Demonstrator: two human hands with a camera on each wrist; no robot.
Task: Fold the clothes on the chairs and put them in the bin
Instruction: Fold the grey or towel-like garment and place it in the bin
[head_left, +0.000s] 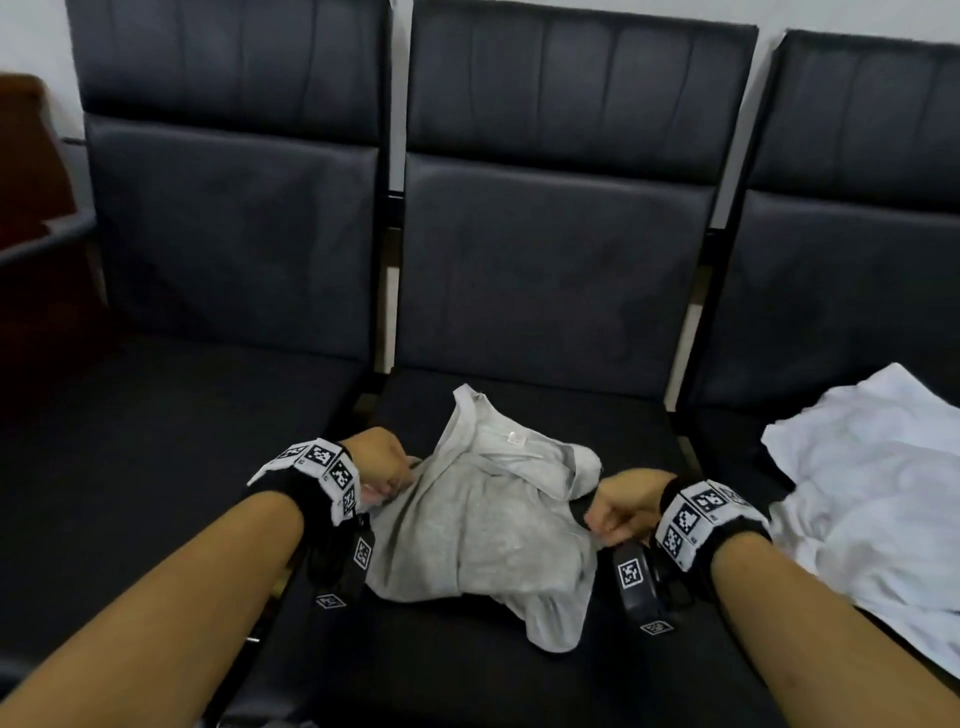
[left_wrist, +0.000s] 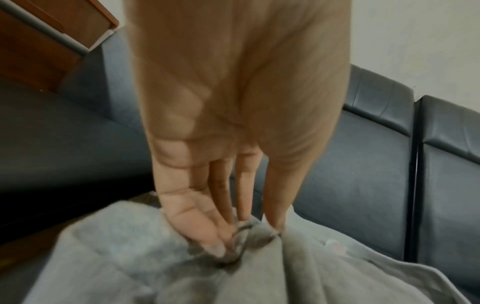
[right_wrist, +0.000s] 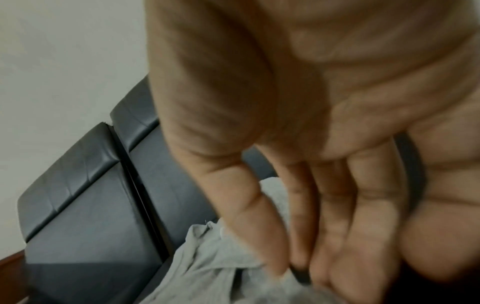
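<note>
Three chairs stand side by side in front of me, their backs against the wall. On the seat of the middle chair lies a crumpled shirt, its neck toward the backrest. My left hand is at the shirt's left edge and my right hand at its right edge, the shirt between them. On the right chair lies another garment. The left chair has a wooden cabinet to its left.

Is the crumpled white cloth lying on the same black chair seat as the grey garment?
No, the crumpled white cloth lies on the right-hand black chair seat, while the grey garment lies on the middle black seat.
</note>
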